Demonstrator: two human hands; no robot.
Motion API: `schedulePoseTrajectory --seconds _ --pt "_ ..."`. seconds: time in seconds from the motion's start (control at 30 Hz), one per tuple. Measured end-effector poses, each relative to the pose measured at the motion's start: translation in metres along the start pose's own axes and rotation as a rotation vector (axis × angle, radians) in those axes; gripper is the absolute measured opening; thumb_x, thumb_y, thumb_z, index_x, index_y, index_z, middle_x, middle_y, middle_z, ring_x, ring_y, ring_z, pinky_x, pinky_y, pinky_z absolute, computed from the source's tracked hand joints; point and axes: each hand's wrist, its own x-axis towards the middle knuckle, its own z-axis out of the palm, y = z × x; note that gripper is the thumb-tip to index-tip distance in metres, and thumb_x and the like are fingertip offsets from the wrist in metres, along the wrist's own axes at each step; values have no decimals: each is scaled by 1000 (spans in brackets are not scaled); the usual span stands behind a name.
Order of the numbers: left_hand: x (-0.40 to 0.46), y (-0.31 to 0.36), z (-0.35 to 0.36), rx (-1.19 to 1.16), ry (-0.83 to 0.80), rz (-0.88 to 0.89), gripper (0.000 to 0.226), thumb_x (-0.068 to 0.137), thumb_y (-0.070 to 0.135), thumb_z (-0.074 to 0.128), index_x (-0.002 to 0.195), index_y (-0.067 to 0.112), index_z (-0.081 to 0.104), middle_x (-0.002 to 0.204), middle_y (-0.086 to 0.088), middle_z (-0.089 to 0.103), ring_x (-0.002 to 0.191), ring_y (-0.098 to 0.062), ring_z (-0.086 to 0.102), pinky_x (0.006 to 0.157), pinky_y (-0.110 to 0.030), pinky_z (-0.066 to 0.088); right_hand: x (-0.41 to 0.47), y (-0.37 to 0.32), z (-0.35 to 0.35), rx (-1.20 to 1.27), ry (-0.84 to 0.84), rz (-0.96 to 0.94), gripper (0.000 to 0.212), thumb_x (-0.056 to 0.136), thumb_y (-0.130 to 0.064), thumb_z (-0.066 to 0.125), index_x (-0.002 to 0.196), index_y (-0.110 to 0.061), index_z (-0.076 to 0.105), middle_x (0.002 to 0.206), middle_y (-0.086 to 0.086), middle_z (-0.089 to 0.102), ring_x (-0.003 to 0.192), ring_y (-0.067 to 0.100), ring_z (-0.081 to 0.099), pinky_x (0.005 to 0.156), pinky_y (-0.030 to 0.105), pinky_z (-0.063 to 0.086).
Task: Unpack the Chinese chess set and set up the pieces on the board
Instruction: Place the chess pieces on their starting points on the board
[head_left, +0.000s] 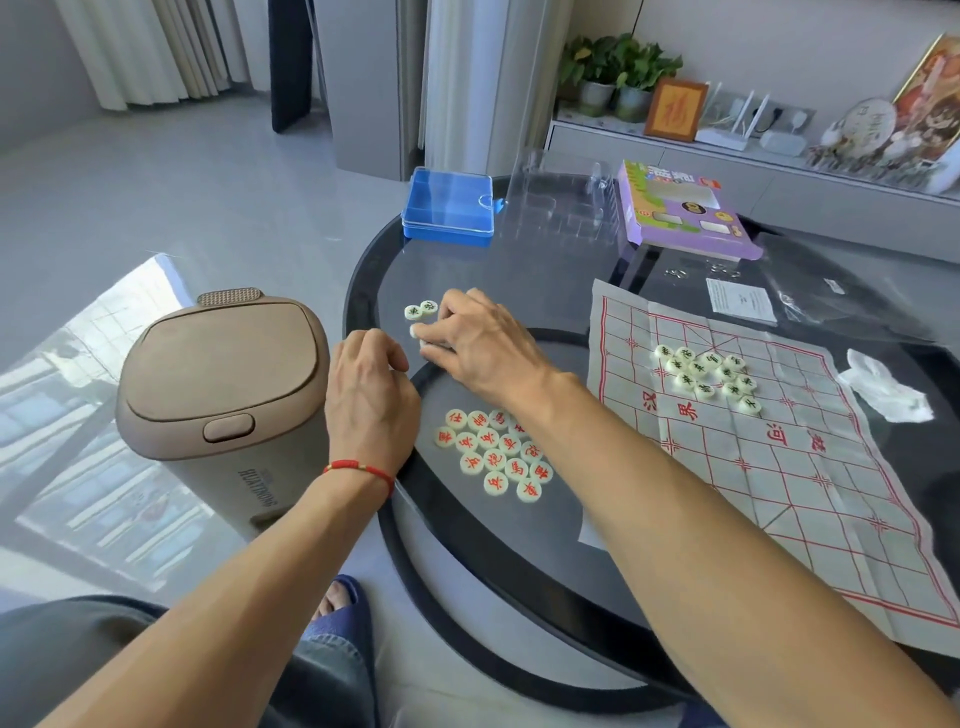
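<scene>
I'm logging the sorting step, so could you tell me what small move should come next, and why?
Probably carry the pieces under the right hand to the dark-lettered pile on the board: the two dark pieces beside it are strays, while the red pile sits apart.

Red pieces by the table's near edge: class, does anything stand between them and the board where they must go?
Partly. The right forearm crosses the table between the red pieces and the board. A cluster of green pieces sits on the board's far half. The near half shows nothing on it.
</scene>
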Motion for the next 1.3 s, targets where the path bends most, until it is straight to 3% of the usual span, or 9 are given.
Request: schedulePoseTrajectory --seconds 0.13,0.3,0.47,0.63,0.73,0.9,1.0,1.13,1.3 --pt "0 1 0 10 4 9 26 80 -8 47 79 17 49 89 -7 57 87 -25 48 74 -29 34 -19 21 -8 86 -8 48 22 96 -34 67 104 -18 79 94 1 62 91 15 52 77 35 49" --pt "-1 2 0 11 -1 4 25 80 -9 46 78 16 49 89 -7 56 86 -19 43 73 -28 34 -34 36 -19 176 10 167 21 90 -23 76 110 -19 79 101 -1 68 90 15 61 77 24 41" --pt "-1 2 -1 21 -15 11 22 80 -8 46 79 13 53 92 -6 56 89 -23 47 74 -29 36 -31 28 -13 155 36 210 22 94 -28 72 113 -18 75 100 -1 61 94 18 59 78 27 38" --pt "-1 2 -2 24 -18 27 21 79 -10 46 79 9 55 91 -8 57 89 -24 47 74 -27 33 -39 39 -31 202 96 212 13 91 -24 72 98 -15 77 91 1 65 84 19 62 81 36 52" --pt "0 2 -1 22 -9 25 21 79 -10 47 78 10 54 90 -8 57 88 -23 46 74 -26 31 -60 72 -53 176 233 392 11 87 -23 73 93 -14 78 87 2 71 80 19 66 80 35 54" --pt "-1 3 0 22 0 11 21 79 -9 47 78 11 55 91 -8 57 90 -25 47 74 -25 31 -105 117 -68 64 125 691 15 89 -27 75 96 -14 79 94 5 75 93 24 68 84 35 56" --pt "0 3 -1 23 2 14 22 78 -8 47 77 12 54 91 -8 57 89 -26 47 74 -26 31 -108 115 -67 70 104 679 17 91 -25 69 88 -10 77 89 6 74 87 24 65 77 34 55" --pt "-1 4 0 20 5 20 23 78 -9 47 77 13 53 90 -7 57 87 -24 47 73 -26 32 -78 92 -60 87 244 548 25 94 -18 54 77 -7 69 78 6 69 77 27 61 73 39 55" --pt "-1 2 0 14 2 11 22 79 -9 47 78 12 54 90 -6 56 88 -25 48 74 -28 34 -18 33 -27 241 65 259 26 97 -22 61 120 -20 72 115 2 67 102 21 63 93 37 51"
